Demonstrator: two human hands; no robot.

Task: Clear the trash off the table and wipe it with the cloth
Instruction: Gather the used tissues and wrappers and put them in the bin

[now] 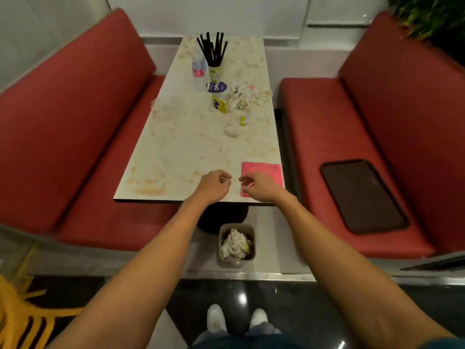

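Left hand (214,183): above the near edge of the table (176,147), fingers loosely curled, thumb close to the forefinger, nothing held.

Right hand (259,186): just beside the left hand, fingers loosely bent and slightly spread, nothing gripped. Positioned over the near left corner of the pink cloth (261,170); contact with the cloth not determinable.

Pink cloth: folded flat at the near right corner of the table, partly covered by the right hand.

Trash, middle to far part of the table:
- pile of crumpled napkins (251,95) toward the right edge;
- yellow-and-white cup (220,103) on its side, touching the left of the pile;
- blue-and-white lid (217,86) just behind the cup;
- small yellow wrapper (243,120) and single crumpled napkin (232,129) nearer the viewer, apart from the pile;
- crumpled clear plastic (166,103) near the left edge.

Far end of the table: water bottle (198,68) standing just beside a paper cup (215,71) filled with black straws (212,50).

Table surface: pale, with orange-brown mottling; stain or pattern not determinable.

Floor, below the near edge of the table: small bin (235,263) with crumpled paper (235,244) inside.

Seating: red left bench (75,147) and red right bench (352,122) on either side of the table; dark tray (362,195) flat on the right bench seat.
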